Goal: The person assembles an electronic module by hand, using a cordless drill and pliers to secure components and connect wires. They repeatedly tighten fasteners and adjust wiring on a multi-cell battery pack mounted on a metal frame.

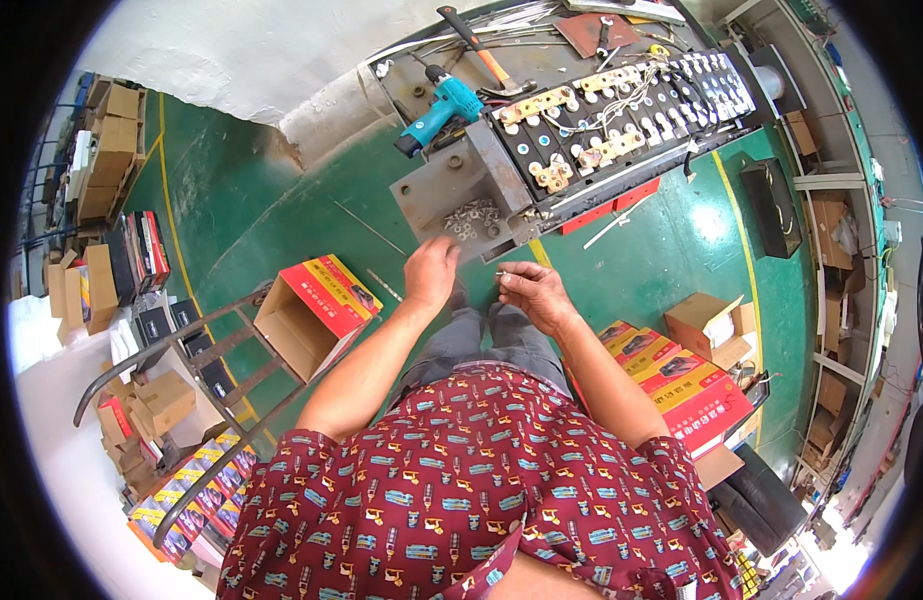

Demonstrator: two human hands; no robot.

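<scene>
My left hand (432, 274) is closed in a pinch at the near edge of a grey metal tray (418, 200). Whatever its fingers hold, if anything, is hidden. A pile of small metal fasteners (472, 218) lies in the tray, just beyond that hand. To its right, my right hand (538, 296) pinches a small metal piece (501, 273), too small to name, between thumb and forefinger. Beyond the tray stands a row of black batteries (622, 125) with copper-coloured connector plates (554, 174) and thin wires on top. A teal cordless drill (440, 110) lies left of them.
A hammer (474, 46) with an orange-and-black handle lies on the bench behind the drill. An open cardboard box (317, 312) rests on a hand truck (197, 350) at left. Red-and-yellow boxes (672, 375) stand close by my right arm. Shelving (832, 230) lines the right side.
</scene>
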